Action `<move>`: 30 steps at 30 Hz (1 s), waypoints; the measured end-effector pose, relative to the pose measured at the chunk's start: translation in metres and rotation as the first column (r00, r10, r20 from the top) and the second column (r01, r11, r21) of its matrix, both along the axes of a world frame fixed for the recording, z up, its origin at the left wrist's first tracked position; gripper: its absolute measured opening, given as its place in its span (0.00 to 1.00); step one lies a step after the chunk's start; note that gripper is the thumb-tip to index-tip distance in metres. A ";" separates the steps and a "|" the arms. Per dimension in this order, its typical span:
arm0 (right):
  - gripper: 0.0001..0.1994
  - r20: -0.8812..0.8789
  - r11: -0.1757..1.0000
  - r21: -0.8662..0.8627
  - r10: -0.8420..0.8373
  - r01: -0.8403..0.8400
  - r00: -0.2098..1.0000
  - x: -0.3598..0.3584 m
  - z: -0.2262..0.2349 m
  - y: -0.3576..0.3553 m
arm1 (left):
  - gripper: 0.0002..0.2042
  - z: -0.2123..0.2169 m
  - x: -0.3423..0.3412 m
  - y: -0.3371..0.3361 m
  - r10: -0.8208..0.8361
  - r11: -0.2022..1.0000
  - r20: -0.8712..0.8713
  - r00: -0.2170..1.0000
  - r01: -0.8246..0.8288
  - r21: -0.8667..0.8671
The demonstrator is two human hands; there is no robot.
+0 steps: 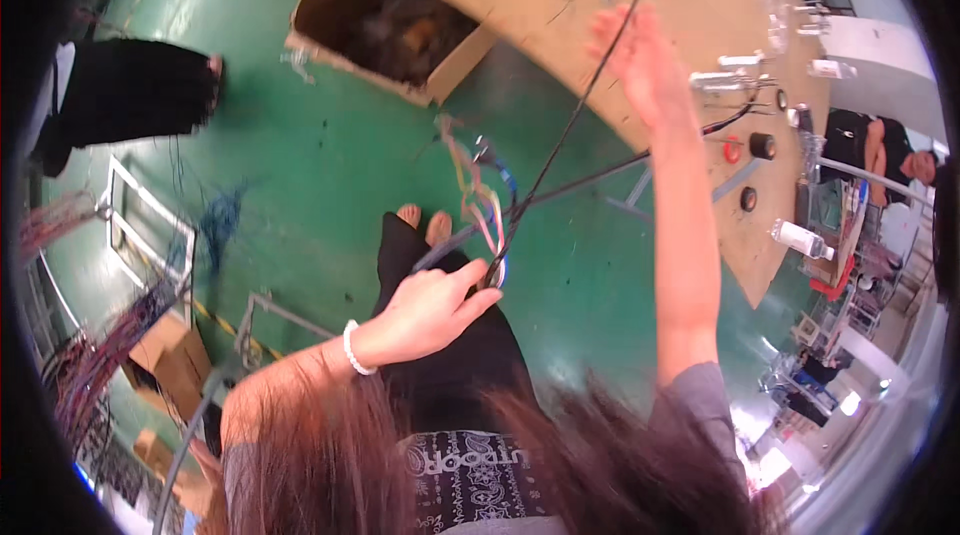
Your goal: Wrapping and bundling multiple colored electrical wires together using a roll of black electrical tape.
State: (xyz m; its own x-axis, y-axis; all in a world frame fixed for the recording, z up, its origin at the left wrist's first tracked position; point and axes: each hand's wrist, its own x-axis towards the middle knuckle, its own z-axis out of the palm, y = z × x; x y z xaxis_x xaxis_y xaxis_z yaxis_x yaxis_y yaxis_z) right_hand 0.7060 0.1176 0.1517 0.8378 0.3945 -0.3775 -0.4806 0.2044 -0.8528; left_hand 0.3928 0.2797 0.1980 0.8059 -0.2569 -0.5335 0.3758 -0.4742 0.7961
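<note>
My left hand (430, 310), with a white beaded bracelet at the wrist, is closed around a bundle of cables in front of my body. Loose coloured wires (485, 205), pink, blue and white among them, stick out of the bundle above my fingers. From this grip a thin black cable (565, 135) runs up and right, across the table edge. My right hand (640, 60) is stretched out over the table with its fingers apart, slightly blurred. The black cable passes close by its fingers; whether it touches them I cannot tell. A thicker dark cable (590, 178) crosses behind the thin one toward the table.
The brown table (580, 65) spans the upper right. Tape rolls (762, 145) and plastic bottles (800, 238) stand or lie on it. An open cardboard box (400, 85) is beside it. Wire bundles (110, 345) hang at left. Other people are at the left and right edges.
</note>
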 end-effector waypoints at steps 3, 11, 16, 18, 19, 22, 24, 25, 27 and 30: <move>0.15 -0.008 0.995 0.012 -0.096 0.096 0.995 0.045 -0.001 -0.001 | 0.09 0.000 0.006 -0.013 0.119 0.959 -0.206 0.971 -0.166 -0.230; 0.13 0.376 0.978 -0.192 -0.004 0.082 0.927 0.107 0.131 0.023 | 0.07 -0.006 0.069 -0.030 0.478 0.737 -0.324 0.816 -0.574 -0.358; 0.15 0.666 0.925 -0.243 -0.060 0.292 0.744 0.109 0.219 -0.049 | 0.05 0.063 0.158 -0.039 0.515 0.723 -0.102 0.851 -0.495 -0.481; 0.16 0.684 0.878 -0.262 -0.124 0.401 0.719 0.093 0.234 -0.085 | 0.06 0.067 0.155 -0.035 0.544 0.724 -0.069 0.836 -0.509 -0.466; 0.16 0.701 0.849 -0.265 -0.156 0.457 0.696 0.087 0.239 -0.105 | 0.07 0.067 0.146 -0.034 0.547 0.735 -0.084 0.833 -0.526 -0.428; 0.23 0.355 0.411 -0.793 -0.288 0.450 0.889 0.063 0.089 -0.222 | 0.09 0.071 0.110 -0.037 0.619 0.708 -0.167 0.768 -0.637 -0.304; 0.22 0.166 0.594 -0.766 -0.188 0.246 0.968 0.032 0.019 -0.225 | 0.09 0.062 0.072 -0.040 0.726 0.628 -0.178 0.665 -0.745 -0.223; 0.22 0.172 0.598 -0.758 -0.202 0.260 0.964 0.026 0.013 -0.224 | 0.10 0.055 0.057 -0.048 0.802 0.513 -0.204 0.561 -0.823 -0.245; 0.17 0.079 0.900 -0.356 -0.240 0.252 0.968 0.030 -0.008 -0.237 | 0.10 0.040 0.029 -0.063 0.861 0.389 -0.238 0.450 -0.883 -0.263; 0.14 -0.027 0.909 -0.153 -0.395 0.387 0.918 0.029 0.007 -0.248 | 0.10 0.037 -0.005 -0.089 0.959 0.152 -0.203 0.195 -0.966 -0.207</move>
